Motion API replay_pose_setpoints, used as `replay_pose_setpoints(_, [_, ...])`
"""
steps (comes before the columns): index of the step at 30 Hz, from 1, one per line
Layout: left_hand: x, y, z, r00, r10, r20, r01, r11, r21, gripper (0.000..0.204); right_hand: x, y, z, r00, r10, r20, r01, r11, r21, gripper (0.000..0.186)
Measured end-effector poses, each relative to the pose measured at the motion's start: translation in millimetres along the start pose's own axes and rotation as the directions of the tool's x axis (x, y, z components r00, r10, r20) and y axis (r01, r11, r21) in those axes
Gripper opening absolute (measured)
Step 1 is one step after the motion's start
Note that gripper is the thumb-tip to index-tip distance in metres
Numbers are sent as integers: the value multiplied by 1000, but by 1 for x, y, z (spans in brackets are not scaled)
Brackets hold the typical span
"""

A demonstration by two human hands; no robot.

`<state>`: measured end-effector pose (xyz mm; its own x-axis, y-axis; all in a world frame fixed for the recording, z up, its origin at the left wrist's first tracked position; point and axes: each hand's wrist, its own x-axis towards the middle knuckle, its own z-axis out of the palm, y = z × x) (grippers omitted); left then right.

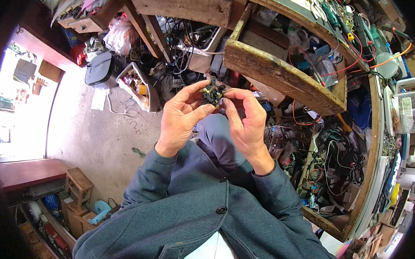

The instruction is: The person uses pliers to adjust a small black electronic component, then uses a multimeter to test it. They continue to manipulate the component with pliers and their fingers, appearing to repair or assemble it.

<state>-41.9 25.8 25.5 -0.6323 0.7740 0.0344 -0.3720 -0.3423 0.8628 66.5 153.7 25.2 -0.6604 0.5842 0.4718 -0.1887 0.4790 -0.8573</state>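
Note:
Between my two hands, above my knee, is a small black part with bits of yellowish metal (212,94); its exact kind is too small to make out. My left hand (182,114) pinches it from the left, with the thumb below and the fingers at the upper edge. From the right, my right hand (246,120) grips it by the thumb and forefinger. The fingers cover part of its sides. Beyond the hands, a worn wooden drawer (280,77) stands pulled out of the bench.
Tangled cables (186,48) and a box of odds and ends (137,86) lie under the bench. A black bin (100,69) stands on the concrete floor (94,133). To the right, a wooden-framed compartment holds wires (335,159). A wooden stool (79,184) and a light-blue hair dryer (101,211) are lower left.

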Motion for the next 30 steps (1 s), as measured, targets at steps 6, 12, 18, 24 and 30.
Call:
replay_pose_setpoints(6, [-3,7,7,999,22,-24,-17,977,214,55,-5,12,4,995,103,8,-103,988,116,13])
replay_pose_setpoints(12, [-5,7,13,987,156,-35,-126,894,431,52,-6,9,5,974,222,37,-225,952,210,14])
replay_pose_setpoints(18, [-9,11,15,961,274,43,-230,699,677,52,-9,13,6,971,234,47,-238,940,244,13])
replay_pose_setpoints(24, [-13,7,14,951,300,71,-257,647,718,52,-13,15,5,968,244,53,-248,926,285,12])
replay_pose_setpoints(30, [-9,0,17,958,287,21,-242,762,601,55,-11,7,1,982,186,38,-190,976,108,12])
